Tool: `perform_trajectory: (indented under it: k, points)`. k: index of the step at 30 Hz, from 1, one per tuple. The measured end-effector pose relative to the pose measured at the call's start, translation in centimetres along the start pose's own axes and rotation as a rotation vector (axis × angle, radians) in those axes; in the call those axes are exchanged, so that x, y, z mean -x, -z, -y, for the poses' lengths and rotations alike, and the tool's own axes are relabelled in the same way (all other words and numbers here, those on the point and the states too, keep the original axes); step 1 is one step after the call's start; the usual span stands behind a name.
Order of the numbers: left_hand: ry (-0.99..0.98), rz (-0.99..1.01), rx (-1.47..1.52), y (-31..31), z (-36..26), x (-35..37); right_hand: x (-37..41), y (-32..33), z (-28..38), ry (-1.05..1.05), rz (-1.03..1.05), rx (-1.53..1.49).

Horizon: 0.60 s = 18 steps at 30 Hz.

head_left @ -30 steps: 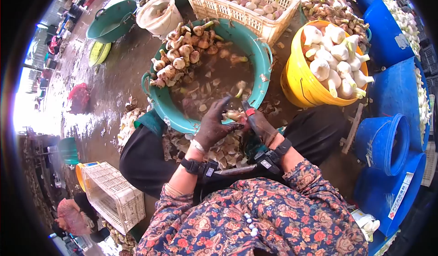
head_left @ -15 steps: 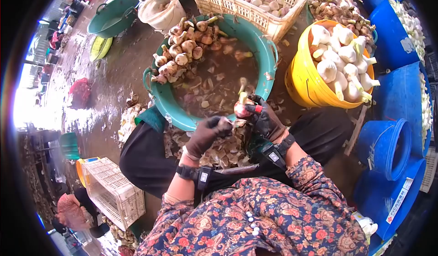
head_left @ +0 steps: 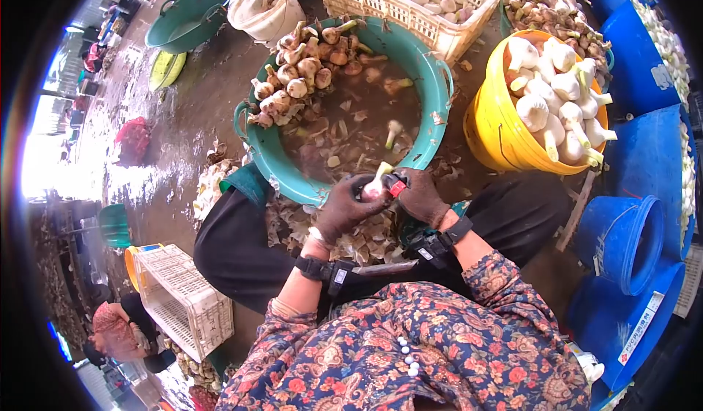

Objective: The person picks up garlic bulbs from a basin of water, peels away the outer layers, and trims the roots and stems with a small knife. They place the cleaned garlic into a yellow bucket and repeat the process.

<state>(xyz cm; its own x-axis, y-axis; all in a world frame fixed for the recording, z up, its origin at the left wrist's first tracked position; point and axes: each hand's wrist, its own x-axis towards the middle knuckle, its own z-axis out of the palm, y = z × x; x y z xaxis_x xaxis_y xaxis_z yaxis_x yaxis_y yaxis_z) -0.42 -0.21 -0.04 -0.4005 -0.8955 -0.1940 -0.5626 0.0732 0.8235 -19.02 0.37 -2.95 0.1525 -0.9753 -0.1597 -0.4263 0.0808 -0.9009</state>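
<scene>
A garlic bulb with a short pale stem sits between my two gloved hands, over the near rim of the green tub. My left hand is closed around it from the left. My right hand is curled shut against its right side, a red band showing on one digit. Brown gloves hide parts of the bulb and most fingertips. Below my hands, torn garlic skins lie heaped between my legs. In the tub, unpeeled garlic is piled at the far left above murky water.
A yellow bucket of pale garlic stands to the right, near blue bins and a blue bucket. Behind the tub are a cream crate and a white bucket. Another person is at lower left.
My left hand has moved up and right and closed around the garlic bulb, which has shifted slightly down. The right hand has turned inward against it. The view has shifted slightly.
</scene>
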Motion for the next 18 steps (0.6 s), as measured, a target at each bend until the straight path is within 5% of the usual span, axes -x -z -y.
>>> perform_trajectory:
  k: [2,7,10,12,15,16,18]
  points:
    - [0.172,0.16,0.555,0.8,0.0,0.1,-0.2,-0.3,-1.4,-0.102,0.093,-0.437]
    - [0.239,0.078,0.749,0.3,-1.5,0.3,-1.4,-2.1,-1.7,-0.438,0.16,-1.15]
    - [0.128,0.032,0.545,-0.7,-0.8,0.1,0.3,-0.7,0.4,-0.619,0.252,-1.161]
    - [-0.093,-0.272,0.083,-0.8,-0.5,-0.2,-0.2,-2.1,-3.0,-0.569,0.247,-1.218]
    - [0.022,-0.108,0.145,-0.1,-0.5,-0.1,-0.8,-2.5,-4.1,-0.234,0.344,-0.598]
    - [0.102,0.043,0.129,0.1,-0.1,-0.1,-0.9,-2.3,-3.9,-0.232,0.345,-0.6]
    - [0.107,0.001,0.101,-0.4,0.6,-0.1,-0.5,-1.4,-2.9,-0.209,0.473,-0.628]
